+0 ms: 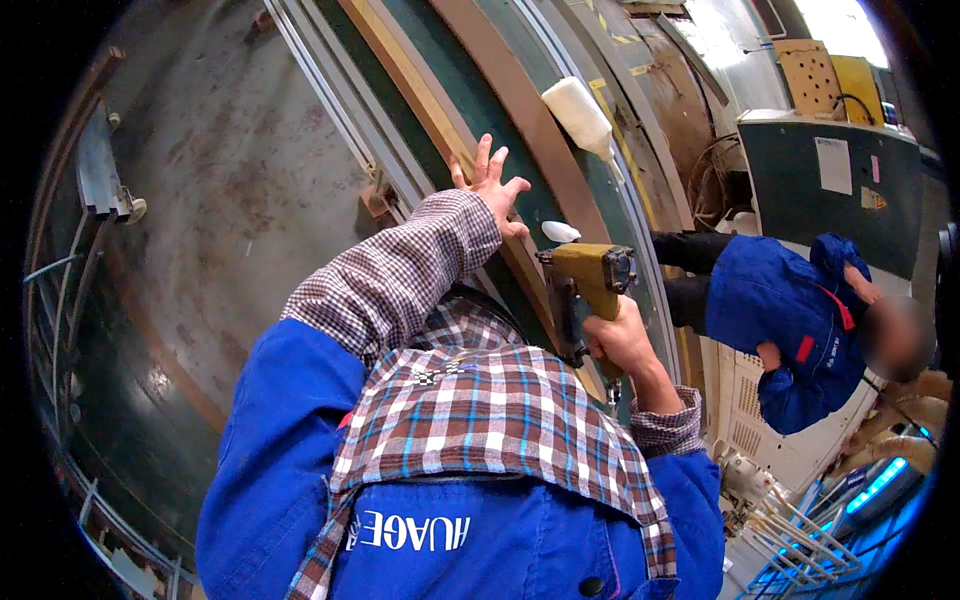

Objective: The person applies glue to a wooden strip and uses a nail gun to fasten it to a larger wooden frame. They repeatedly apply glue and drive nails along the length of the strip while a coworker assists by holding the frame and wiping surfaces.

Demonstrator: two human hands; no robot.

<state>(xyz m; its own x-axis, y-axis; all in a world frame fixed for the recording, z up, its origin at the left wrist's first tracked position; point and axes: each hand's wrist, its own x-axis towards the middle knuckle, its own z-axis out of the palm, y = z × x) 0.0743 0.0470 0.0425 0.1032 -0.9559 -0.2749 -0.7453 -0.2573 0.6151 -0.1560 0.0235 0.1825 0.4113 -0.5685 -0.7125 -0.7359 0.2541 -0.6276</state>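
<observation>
My left hand (pixel 490 187) lies with fingers spread on a long, light wooden strip (pixel 418 88) that runs along a green work surface. In my right hand (pixel 622 335) is a yellow-brown nail gun (pixel 592 272), gripped by its handle. Its lower end sits over the same strip, to the right of my left hand; whether its tip touches the wood is hidden. Beside the strip lies a wide brown board (pixel 535 115). A small white piece (pixel 560 232), perhaps a cap, rests near the gun's head.
A white squeeze bottle (pixel 577 116) lies across the brown board's far side. Metal rails (pixel 325 75) edge the work surface. At the right, a person in blue (pixel 775 315) stands near a dark green cabinet (pixel 845 190). A metal rack (pixel 75 290) stands at the far left.
</observation>
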